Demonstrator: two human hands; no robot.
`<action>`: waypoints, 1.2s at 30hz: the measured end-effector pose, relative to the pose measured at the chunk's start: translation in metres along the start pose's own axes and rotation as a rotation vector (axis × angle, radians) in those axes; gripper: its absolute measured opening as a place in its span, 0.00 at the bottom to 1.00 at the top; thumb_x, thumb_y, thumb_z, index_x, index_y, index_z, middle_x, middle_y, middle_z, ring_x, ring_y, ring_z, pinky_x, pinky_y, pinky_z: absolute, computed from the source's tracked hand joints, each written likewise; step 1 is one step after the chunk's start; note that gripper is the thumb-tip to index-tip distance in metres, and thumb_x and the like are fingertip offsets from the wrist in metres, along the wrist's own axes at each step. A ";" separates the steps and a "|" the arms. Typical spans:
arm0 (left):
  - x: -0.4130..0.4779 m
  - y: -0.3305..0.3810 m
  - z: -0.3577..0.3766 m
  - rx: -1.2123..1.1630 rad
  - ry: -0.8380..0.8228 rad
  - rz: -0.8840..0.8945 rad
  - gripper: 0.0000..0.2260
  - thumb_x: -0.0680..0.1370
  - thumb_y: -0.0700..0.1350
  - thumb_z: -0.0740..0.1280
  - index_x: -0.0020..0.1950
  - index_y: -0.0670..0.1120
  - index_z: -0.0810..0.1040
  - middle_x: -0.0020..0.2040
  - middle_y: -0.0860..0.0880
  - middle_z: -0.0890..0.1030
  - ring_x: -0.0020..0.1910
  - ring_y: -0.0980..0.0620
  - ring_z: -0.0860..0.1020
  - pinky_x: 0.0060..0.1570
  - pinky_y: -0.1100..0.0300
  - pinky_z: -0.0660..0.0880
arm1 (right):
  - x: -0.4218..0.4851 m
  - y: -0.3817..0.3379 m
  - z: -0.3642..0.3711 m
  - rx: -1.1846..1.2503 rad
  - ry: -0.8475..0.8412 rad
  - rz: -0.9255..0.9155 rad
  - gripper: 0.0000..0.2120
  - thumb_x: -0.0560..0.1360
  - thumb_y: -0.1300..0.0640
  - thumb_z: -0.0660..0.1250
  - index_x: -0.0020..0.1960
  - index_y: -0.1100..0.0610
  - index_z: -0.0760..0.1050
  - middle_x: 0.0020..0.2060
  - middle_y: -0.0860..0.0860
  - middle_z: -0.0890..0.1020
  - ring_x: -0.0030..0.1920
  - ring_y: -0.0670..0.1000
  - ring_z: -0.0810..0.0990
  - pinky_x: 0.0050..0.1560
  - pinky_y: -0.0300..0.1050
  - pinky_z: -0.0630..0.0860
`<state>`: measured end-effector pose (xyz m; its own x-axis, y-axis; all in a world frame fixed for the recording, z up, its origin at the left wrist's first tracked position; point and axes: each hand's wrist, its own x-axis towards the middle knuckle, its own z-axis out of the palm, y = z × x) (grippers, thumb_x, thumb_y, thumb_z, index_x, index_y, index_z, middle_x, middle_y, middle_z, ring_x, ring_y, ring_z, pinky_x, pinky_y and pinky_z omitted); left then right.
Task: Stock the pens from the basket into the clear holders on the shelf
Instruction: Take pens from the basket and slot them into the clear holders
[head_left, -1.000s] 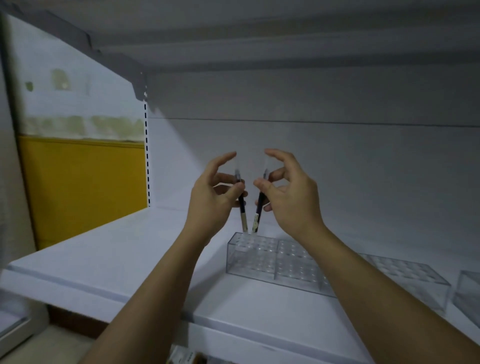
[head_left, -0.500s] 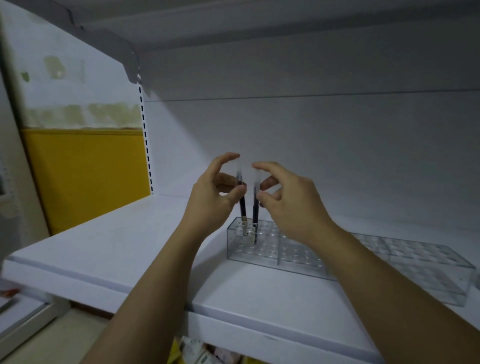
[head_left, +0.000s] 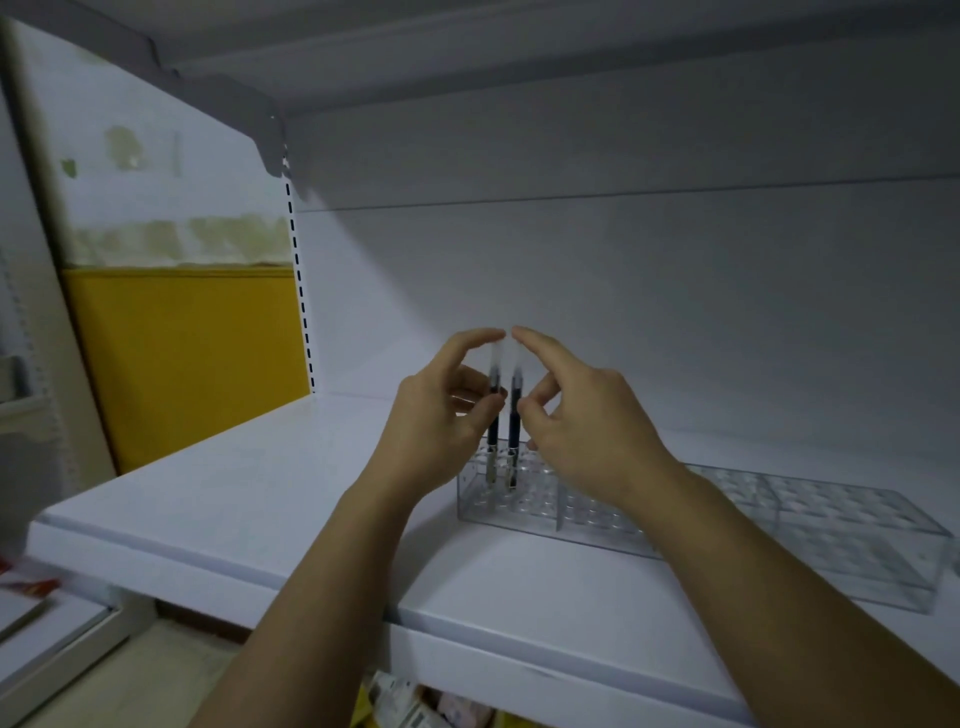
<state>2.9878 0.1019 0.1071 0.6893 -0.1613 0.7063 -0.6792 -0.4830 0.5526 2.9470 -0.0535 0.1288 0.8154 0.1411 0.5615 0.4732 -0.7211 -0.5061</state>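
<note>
Standing upright: two pens, left pen (head_left: 492, 434) and right pen (head_left: 514, 415), side by side, close together, tips down in holes at left end of one long clear holder (head_left: 779, 519) on white shelf (head_left: 249, 499). Both pens sit between two hands. Left hand (head_left: 434, 421) pinches left pen with thumb and curled fingers, forefinger arched over its top. Right hand (head_left: 587, 436) pinches right pen likewise, forefinger stretched over its top. Forefinger tips almost meet. Yellow panel (head_left: 187, 358) well apart, leftward.
</note>
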 end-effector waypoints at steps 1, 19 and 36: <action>0.000 -0.001 -0.001 0.004 0.015 -0.014 0.24 0.76 0.43 0.70 0.65 0.63 0.68 0.44 0.57 0.82 0.44 0.62 0.81 0.44 0.72 0.76 | 0.000 -0.001 0.000 -0.003 -0.006 0.008 0.30 0.79 0.57 0.63 0.76 0.40 0.55 0.44 0.47 0.80 0.40 0.47 0.81 0.48 0.43 0.80; -0.128 0.077 -0.005 0.246 0.100 0.129 0.12 0.75 0.47 0.69 0.59 0.52 0.77 0.51 0.57 0.77 0.50 0.58 0.73 0.47 0.71 0.68 | -0.150 -0.029 -0.044 0.016 0.134 -0.083 0.26 0.73 0.51 0.72 0.68 0.40 0.69 0.54 0.37 0.75 0.53 0.36 0.75 0.51 0.25 0.71; -0.371 0.042 0.154 0.352 -0.775 -0.162 0.19 0.78 0.57 0.64 0.66 0.51 0.72 0.60 0.51 0.77 0.58 0.49 0.74 0.52 0.54 0.73 | -0.411 0.136 0.049 -0.278 -0.431 0.566 0.21 0.76 0.47 0.67 0.68 0.47 0.70 0.63 0.49 0.73 0.56 0.51 0.77 0.53 0.47 0.75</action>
<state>2.7422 0.0091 -0.1995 0.8352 -0.5468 0.0591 -0.5285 -0.7682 0.3612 2.6927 -0.1760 -0.2029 0.9937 -0.0891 -0.0687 -0.1100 -0.8985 -0.4249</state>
